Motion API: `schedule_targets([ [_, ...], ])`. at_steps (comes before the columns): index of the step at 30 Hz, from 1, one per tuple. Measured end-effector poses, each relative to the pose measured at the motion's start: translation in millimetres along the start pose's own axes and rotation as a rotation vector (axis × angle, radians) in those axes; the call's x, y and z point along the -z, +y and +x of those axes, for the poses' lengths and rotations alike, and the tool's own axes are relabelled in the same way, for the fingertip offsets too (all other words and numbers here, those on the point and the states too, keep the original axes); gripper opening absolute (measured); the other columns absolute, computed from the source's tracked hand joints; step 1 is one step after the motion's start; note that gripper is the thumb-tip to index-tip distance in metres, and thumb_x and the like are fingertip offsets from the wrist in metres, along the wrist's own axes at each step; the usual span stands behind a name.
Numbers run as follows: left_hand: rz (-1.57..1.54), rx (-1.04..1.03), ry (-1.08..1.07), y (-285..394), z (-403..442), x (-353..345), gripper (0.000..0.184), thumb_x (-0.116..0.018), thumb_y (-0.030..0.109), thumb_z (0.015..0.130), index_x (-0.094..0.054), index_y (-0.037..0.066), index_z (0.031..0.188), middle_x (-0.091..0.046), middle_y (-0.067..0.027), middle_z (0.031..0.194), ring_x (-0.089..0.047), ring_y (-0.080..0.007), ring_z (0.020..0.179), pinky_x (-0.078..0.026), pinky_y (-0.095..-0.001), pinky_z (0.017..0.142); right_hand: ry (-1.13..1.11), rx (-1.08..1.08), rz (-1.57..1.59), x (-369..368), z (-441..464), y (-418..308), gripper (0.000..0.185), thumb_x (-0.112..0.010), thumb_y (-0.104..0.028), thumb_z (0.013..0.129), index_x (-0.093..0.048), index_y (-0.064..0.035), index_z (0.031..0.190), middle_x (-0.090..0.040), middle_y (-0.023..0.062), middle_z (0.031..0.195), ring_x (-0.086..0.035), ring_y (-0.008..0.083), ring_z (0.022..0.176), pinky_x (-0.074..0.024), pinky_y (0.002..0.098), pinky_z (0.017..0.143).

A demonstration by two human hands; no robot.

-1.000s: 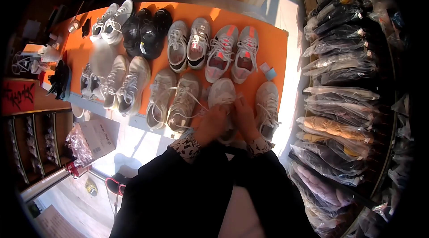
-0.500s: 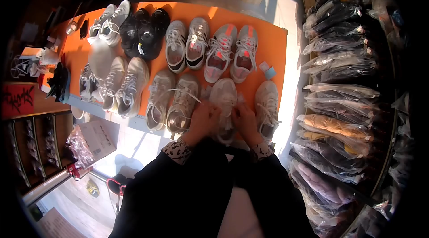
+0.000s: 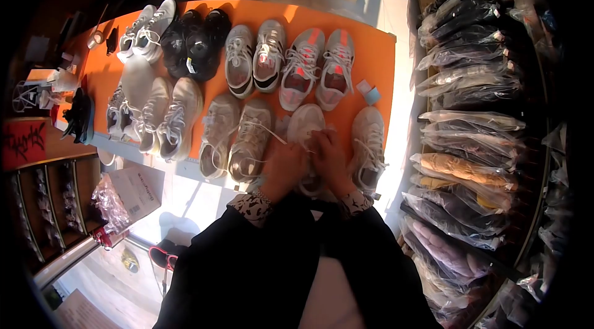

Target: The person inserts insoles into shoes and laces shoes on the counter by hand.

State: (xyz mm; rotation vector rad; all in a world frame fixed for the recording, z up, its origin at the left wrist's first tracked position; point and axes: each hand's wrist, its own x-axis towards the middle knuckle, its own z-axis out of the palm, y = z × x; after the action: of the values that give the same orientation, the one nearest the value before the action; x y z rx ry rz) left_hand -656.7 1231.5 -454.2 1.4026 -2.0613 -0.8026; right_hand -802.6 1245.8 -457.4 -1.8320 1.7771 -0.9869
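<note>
A white sneaker (image 3: 305,120) stands at the front edge of the orange table, its toe pointing away from me. My left hand (image 3: 286,167) is closed at its left side, fingers curled. From the right, my right hand (image 3: 329,159) reaches over the shoe's upper with its fingers pinched together. What either hand grips is too small to make out. Left of them sits a pair of pale sneakers, the nearer one (image 3: 252,137) with a loose white lace end stretching toward my left hand. Another white sneaker (image 3: 369,143) stands to the right.
The orange table (image 3: 377,69) also bears grey sneakers with pink stripes (image 3: 301,69), black-striped sneakers (image 3: 269,57) and black shoes (image 3: 207,47). Plastic-wrapped garments (image 3: 470,125) hang along the right. A cardboard box (image 3: 136,190) stands on the left, below the table.
My right hand has moved up and left over the sneaker's upper. My left hand has shifted slightly down and left. The whole view has moved a little.
</note>
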Motion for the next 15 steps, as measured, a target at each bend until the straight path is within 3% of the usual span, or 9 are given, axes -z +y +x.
schedule_targets([
  [10, -0.085, 0.048, -0.120, 14, -6, 15, 0.014, -0.062, 0.019, 0.083, -0.063, 0.005, 0.079, -0.063, -0.0137, 0.072, -0.062, -0.0354, 0.070, -0.049, -0.0435, 0.066, 0.045, 0.027, -0.036, -5, -3, 5, 0.028, -0.067, -0.004, 0.074, -0.060, -0.0031, 0.102, -0.056, 0.0150, 0.107, -0.055, 0.0346, 0.099, -0.0477, 0.0395, 0.083],
  [15, 0.028, 0.307, -0.065, 20, 19, 32, 0.019, -0.065, 0.025, 0.082, -0.070, 0.008, 0.087, -0.066, -0.0125, 0.077, -0.066, -0.0305, 0.074, -0.052, -0.0390, 0.068, 0.041, 0.033, -0.050, -5, -2, -1, 0.030, -0.067, -0.005, 0.075, -0.059, -0.0038, 0.104, -0.055, 0.0154, 0.108, -0.055, 0.0348, 0.099, -0.0478, 0.0402, 0.084],
])
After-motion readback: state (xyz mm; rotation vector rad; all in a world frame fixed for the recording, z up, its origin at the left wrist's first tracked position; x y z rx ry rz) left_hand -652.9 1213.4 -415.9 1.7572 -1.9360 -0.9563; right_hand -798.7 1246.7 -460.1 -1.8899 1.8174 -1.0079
